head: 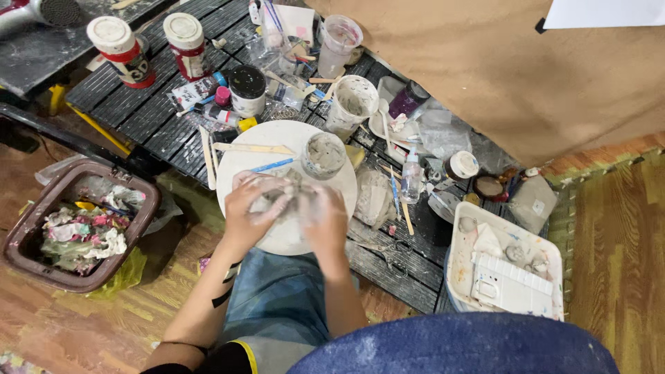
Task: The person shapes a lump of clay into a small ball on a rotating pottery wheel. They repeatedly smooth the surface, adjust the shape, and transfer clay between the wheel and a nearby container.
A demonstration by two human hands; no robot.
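1. Left hand (248, 210) and right hand (324, 220) both curled closed around a pale grey lump of clay (282, 199), fingers smeared with the same grey, pressing it from either side
2. Lump held just above the near half of the round white board (277, 239), not clearly resting on it; outline blurred, so exact shape hard to tell
3. Judged soft and pliable, damp and somewhat sticky, light enough for fingertips alone; likely to dent or tear under a hard squeeze, so best cradled from both sides with spread fingers rather than pinched at one edge
4. On the board's far half: a small clay-smeared cup (323, 155), a blue-handled tool (272, 165) just beside it, a flat wooden stick (253, 148) beyond that
5. Past the board's far edge: a black-lidded jar (246, 88), two red-banded tubs (122, 50) further off, a white cup caked in clay (352, 102)
6. Right of the board: a small clear spray bottle (411, 176), scissors (388, 251), then a white tray (460, 260) holding clay bits
7. Left of the board, on the floor: a brown basket (21, 242) full of crumpled scraps
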